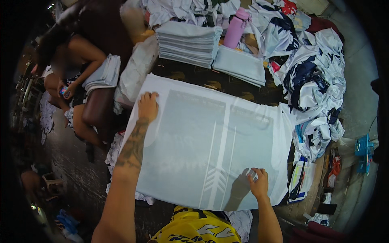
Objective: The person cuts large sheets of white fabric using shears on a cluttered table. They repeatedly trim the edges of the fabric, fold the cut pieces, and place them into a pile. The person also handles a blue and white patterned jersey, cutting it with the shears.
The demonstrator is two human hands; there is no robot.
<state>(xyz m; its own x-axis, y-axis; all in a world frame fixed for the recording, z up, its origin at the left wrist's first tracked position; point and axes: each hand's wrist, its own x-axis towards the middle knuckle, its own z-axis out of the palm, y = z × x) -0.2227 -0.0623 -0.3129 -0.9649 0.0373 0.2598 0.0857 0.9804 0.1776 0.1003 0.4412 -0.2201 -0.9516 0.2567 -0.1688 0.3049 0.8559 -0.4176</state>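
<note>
A large white cloth (190,146) with pale grey panels, white stripes and chevrons lies spread flat in front of me. My left hand (148,107) rests on its far left part, fingers spread on the fabric and holding nothing. Over the near right part hovers my right hand (259,183), its fingers loosely curled and apart, with nothing visible in them. Its shadow falls on the cloth to the left of it. Beyond the far edge stands a tall stack of folded white cloths (186,43), beside a lower folded pile (239,65).
A pink bottle (236,30) stands behind the folded piles. Crumpled white and dark garments (312,77) heap along the right and back. Papers and scissors (299,180) lie at the right edge. On the left a person (77,77) sits on a brown sofa (99,109), holding a phone.
</note>
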